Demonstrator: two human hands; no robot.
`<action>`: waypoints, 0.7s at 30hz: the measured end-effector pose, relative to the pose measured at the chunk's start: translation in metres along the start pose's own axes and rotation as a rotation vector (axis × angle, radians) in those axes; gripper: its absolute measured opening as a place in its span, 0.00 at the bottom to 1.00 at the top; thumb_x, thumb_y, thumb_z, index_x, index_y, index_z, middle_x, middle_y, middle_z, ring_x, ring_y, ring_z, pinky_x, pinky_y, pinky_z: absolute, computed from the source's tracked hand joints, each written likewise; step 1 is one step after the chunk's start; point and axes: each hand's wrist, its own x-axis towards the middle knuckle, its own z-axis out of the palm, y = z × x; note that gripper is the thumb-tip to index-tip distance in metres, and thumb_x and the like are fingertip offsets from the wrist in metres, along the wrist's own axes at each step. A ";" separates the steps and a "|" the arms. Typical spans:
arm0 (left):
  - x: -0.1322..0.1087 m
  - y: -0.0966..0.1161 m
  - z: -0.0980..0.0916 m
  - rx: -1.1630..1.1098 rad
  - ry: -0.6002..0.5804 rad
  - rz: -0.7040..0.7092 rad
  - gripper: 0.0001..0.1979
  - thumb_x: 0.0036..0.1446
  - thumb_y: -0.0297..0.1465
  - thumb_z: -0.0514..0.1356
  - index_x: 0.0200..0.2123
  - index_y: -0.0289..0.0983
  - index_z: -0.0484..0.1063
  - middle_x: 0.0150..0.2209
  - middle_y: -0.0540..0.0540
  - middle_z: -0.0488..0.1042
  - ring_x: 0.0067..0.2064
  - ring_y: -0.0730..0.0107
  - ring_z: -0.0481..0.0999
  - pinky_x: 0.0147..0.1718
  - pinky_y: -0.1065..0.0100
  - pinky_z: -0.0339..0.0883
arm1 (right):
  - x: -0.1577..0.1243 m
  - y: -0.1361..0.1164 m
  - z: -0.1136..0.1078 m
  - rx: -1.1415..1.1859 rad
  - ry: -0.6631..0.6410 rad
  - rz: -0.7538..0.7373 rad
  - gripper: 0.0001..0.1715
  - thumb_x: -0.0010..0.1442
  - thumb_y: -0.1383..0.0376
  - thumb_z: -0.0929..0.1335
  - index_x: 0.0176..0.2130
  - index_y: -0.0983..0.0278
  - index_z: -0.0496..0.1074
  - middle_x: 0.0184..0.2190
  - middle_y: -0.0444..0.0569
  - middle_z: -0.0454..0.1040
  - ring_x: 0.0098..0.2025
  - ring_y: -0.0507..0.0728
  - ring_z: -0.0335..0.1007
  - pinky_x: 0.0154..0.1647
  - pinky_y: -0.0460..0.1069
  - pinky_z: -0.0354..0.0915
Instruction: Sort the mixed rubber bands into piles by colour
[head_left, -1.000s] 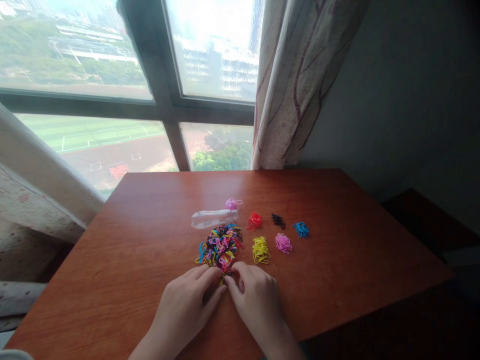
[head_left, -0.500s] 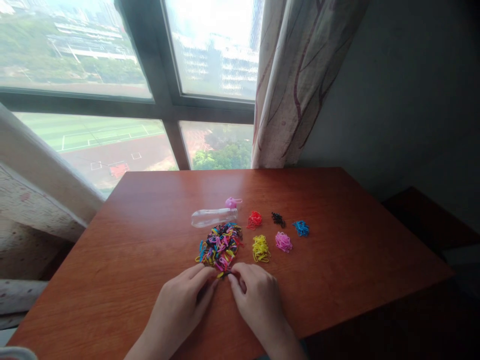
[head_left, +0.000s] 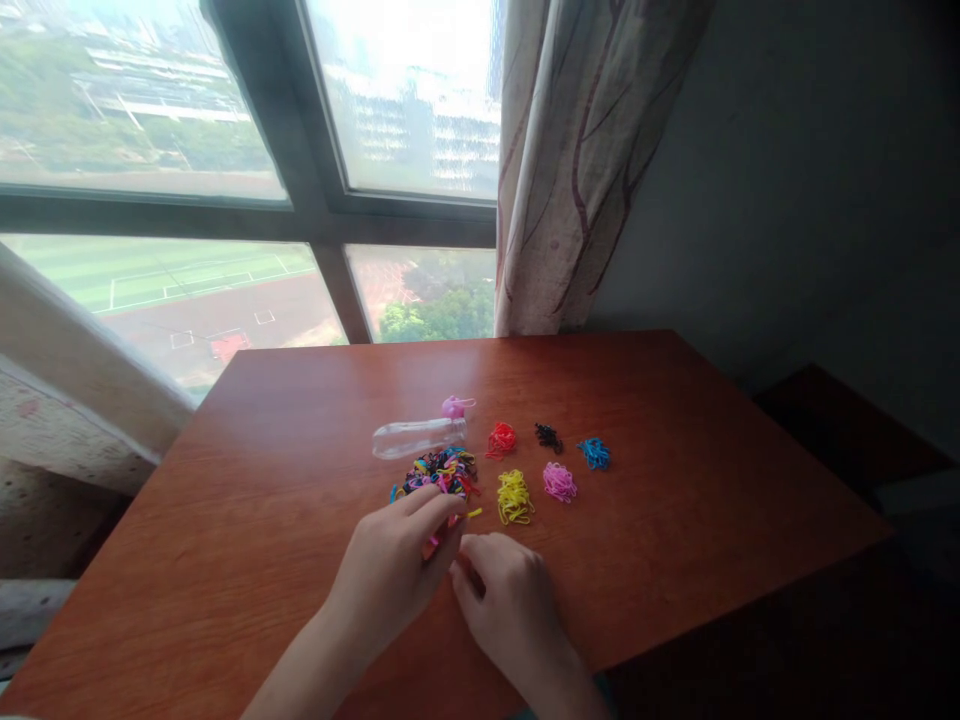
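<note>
A mixed pile of small coloured rubber bands (head_left: 439, 472) lies on the wooden table (head_left: 300, 480). My left hand (head_left: 394, 570) reaches over the pile's near edge, fingers curled together on some of its bands. My right hand (head_left: 506, 605) rests beside it, fingers bent, fingertips pinched near the left hand; what it holds is hidden. Sorted little heaps lie to the right: red bands (head_left: 501, 439), black bands (head_left: 548, 436), blue bands (head_left: 595, 453), yellow bands (head_left: 514, 496), pink bands (head_left: 559, 482).
A clear plastic bottle (head_left: 416, 437) lies on its side behind the pile, its pink cap (head_left: 454, 406) next to the neck. A window and a patterned curtain (head_left: 577, 170) stand behind the table. A dark wall is at the right.
My left hand has lifted and moved forward onto the near part of the mixed pile. My right hand has drawn slightly back toward me. The view has shifted a little left.
</note>
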 end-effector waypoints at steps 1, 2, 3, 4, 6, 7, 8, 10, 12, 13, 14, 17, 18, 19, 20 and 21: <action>0.010 0.005 0.001 0.023 -0.030 0.027 0.10 0.65 0.31 0.52 0.38 0.40 0.73 0.35 0.48 0.76 0.34 0.70 0.76 0.31 0.72 0.65 | 0.000 0.001 0.001 -0.022 -0.001 0.007 0.08 0.59 0.72 0.66 0.30 0.60 0.68 0.27 0.41 0.74 0.30 0.53 0.70 0.29 0.47 0.50; 0.020 0.009 0.003 0.055 -0.069 0.049 0.10 0.65 0.30 0.52 0.37 0.40 0.73 0.35 0.48 0.76 0.35 0.69 0.77 0.31 0.71 0.65 | 0.000 0.001 0.001 -0.048 -0.001 0.016 0.08 0.58 0.72 0.66 0.29 0.61 0.68 0.26 0.42 0.74 0.29 0.52 0.69 0.29 0.47 0.49; 0.030 0.013 0.005 0.099 -0.115 0.072 0.09 0.64 0.29 0.53 0.36 0.41 0.73 0.35 0.48 0.76 0.34 0.67 0.77 0.29 0.70 0.64 | 0.000 0.002 0.002 -0.074 -0.003 0.024 0.08 0.57 0.72 0.66 0.29 0.61 0.68 0.26 0.42 0.74 0.29 0.52 0.69 0.28 0.47 0.48; 0.038 0.016 0.008 0.136 -0.161 0.098 0.09 0.63 0.29 0.53 0.35 0.41 0.74 0.34 0.48 0.76 0.34 0.66 0.77 0.28 0.70 0.63 | 0.000 0.002 0.003 -0.095 -0.007 0.029 0.08 0.56 0.73 0.66 0.29 0.61 0.69 0.26 0.42 0.74 0.29 0.52 0.70 0.28 0.47 0.48; 0.052 0.019 0.014 0.174 -0.222 0.136 0.08 0.62 0.28 0.55 0.35 0.41 0.74 0.34 0.49 0.76 0.33 0.65 0.77 0.28 0.69 0.63 | -0.001 0.003 0.004 -0.117 -0.013 0.032 0.08 0.55 0.73 0.66 0.28 0.61 0.70 0.26 0.43 0.74 0.29 0.53 0.70 0.28 0.47 0.47; 0.057 0.019 0.018 0.178 -0.240 0.149 0.08 0.61 0.28 0.55 0.34 0.41 0.74 0.34 0.49 0.76 0.33 0.65 0.77 0.28 0.69 0.63 | -0.001 0.003 0.004 -0.118 -0.016 0.030 0.08 0.55 0.73 0.67 0.29 0.61 0.71 0.26 0.43 0.75 0.29 0.53 0.71 0.28 0.48 0.47; 0.061 0.019 0.022 0.176 -0.253 0.159 0.07 0.60 0.27 0.56 0.34 0.41 0.74 0.34 0.49 0.76 0.33 0.65 0.77 0.28 0.69 0.63 | -0.002 0.003 0.005 -0.114 -0.018 0.028 0.08 0.56 0.73 0.67 0.29 0.61 0.71 0.26 0.43 0.75 0.30 0.53 0.71 0.28 0.48 0.47; 0.067 0.018 0.027 0.167 -0.280 0.181 0.06 0.57 0.27 0.58 0.33 0.42 0.74 0.34 0.50 0.77 0.32 0.65 0.77 0.28 0.69 0.63 | -0.002 0.004 0.006 -0.106 -0.021 0.032 0.07 0.57 0.72 0.68 0.29 0.61 0.72 0.27 0.43 0.76 0.29 0.53 0.71 0.28 0.48 0.47; 0.070 0.017 0.029 0.156 -0.306 0.200 0.04 0.55 0.27 0.60 0.33 0.42 0.74 0.34 0.50 0.78 0.33 0.64 0.78 0.29 0.68 0.64 | -0.003 0.005 0.007 -0.106 -0.024 0.037 0.07 0.58 0.71 0.68 0.29 0.61 0.72 0.26 0.44 0.76 0.29 0.54 0.71 0.27 0.48 0.46; 0.070 0.017 0.029 0.151 -0.314 0.202 0.04 0.55 0.28 0.61 0.33 0.42 0.74 0.34 0.50 0.78 0.34 0.64 0.78 0.30 0.68 0.64 | -0.003 0.005 0.007 -0.104 -0.026 0.038 0.06 0.58 0.71 0.68 0.29 0.61 0.72 0.26 0.44 0.76 0.29 0.54 0.71 0.27 0.48 0.46; 0.070 0.018 0.027 0.148 -0.319 0.199 0.04 0.54 0.28 0.61 0.34 0.42 0.74 0.34 0.50 0.78 0.34 0.63 0.78 0.30 0.68 0.64 | -0.003 0.006 0.007 -0.099 -0.025 0.037 0.06 0.58 0.71 0.68 0.30 0.61 0.72 0.27 0.44 0.76 0.29 0.54 0.71 0.27 0.48 0.46; 0.067 0.018 0.014 0.147 -0.314 0.164 0.04 0.56 0.29 0.60 0.34 0.41 0.75 0.33 0.49 0.78 0.33 0.64 0.78 0.28 0.69 0.63 | -0.002 0.006 0.007 -0.056 -0.007 0.030 0.06 0.58 0.71 0.68 0.30 0.61 0.71 0.28 0.43 0.76 0.31 0.54 0.72 0.28 0.48 0.48; 0.064 0.017 0.009 0.146 -0.307 0.147 0.04 0.57 0.29 0.59 0.34 0.41 0.75 0.33 0.49 0.78 0.32 0.65 0.77 0.28 0.69 0.63 | -0.002 0.006 0.007 -0.035 0.002 0.027 0.06 0.59 0.71 0.68 0.30 0.61 0.71 0.28 0.43 0.76 0.31 0.54 0.71 0.29 0.47 0.49; 0.060 0.015 0.004 0.137 -0.294 0.126 0.05 0.59 0.29 0.58 0.35 0.41 0.75 0.34 0.49 0.78 0.33 0.65 0.77 0.29 0.69 0.63 | -0.001 0.006 0.006 -0.012 0.011 0.026 0.07 0.59 0.71 0.67 0.30 0.61 0.70 0.28 0.43 0.75 0.31 0.53 0.71 0.30 0.47 0.49; 0.055 0.013 -0.001 0.120 -0.275 0.103 0.07 0.60 0.29 0.56 0.36 0.40 0.75 0.34 0.49 0.78 0.33 0.66 0.77 0.29 0.69 0.64 | -0.001 0.006 0.005 0.012 0.022 0.028 0.06 0.59 0.71 0.67 0.31 0.61 0.70 0.28 0.42 0.75 0.31 0.53 0.71 0.30 0.47 0.50; 0.050 0.010 -0.006 0.092 -0.248 0.079 0.08 0.61 0.29 0.55 0.37 0.40 0.75 0.35 0.49 0.78 0.34 0.66 0.77 0.30 0.69 0.64 | 0.000 0.005 0.005 0.037 0.032 0.030 0.07 0.59 0.72 0.66 0.33 0.60 0.71 0.28 0.42 0.75 0.31 0.53 0.70 0.31 0.47 0.51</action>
